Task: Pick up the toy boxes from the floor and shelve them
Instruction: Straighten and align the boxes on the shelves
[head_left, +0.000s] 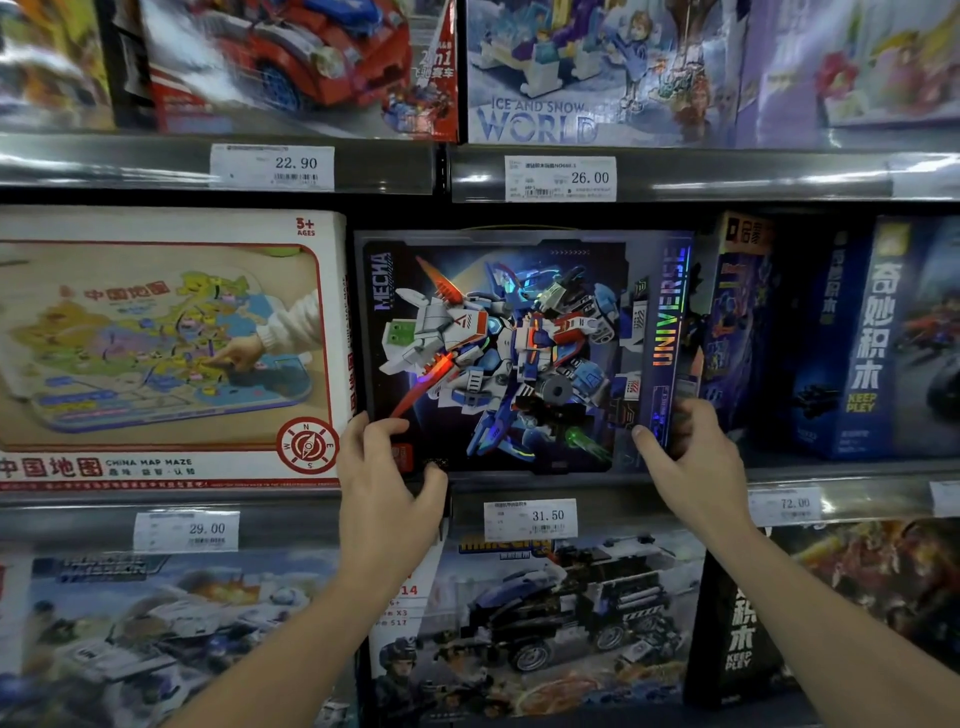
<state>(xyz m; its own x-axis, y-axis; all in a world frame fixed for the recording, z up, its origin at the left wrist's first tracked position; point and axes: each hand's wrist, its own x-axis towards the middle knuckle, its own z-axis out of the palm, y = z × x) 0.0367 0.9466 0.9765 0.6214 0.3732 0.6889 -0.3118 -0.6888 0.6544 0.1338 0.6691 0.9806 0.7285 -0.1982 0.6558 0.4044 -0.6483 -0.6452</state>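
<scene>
mecha box (519, 353) on shelf (291, 519) — left hand (387, 493), right hand (696, 467) gripping its lower corners

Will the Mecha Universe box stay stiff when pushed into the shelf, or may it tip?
The Mecha Universe box looks like flat, rigid card, so it probably keeps its shape. It stands upright, broad face forward, so it may tip once released. Its front shines, so the left hand and right hand at its lower corners might slip.

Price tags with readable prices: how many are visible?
5: 22.90 and 26.00 on the upper rail; 29.00, 31.50, 72.00 on the lower. Another is cut off at right.
</scene>
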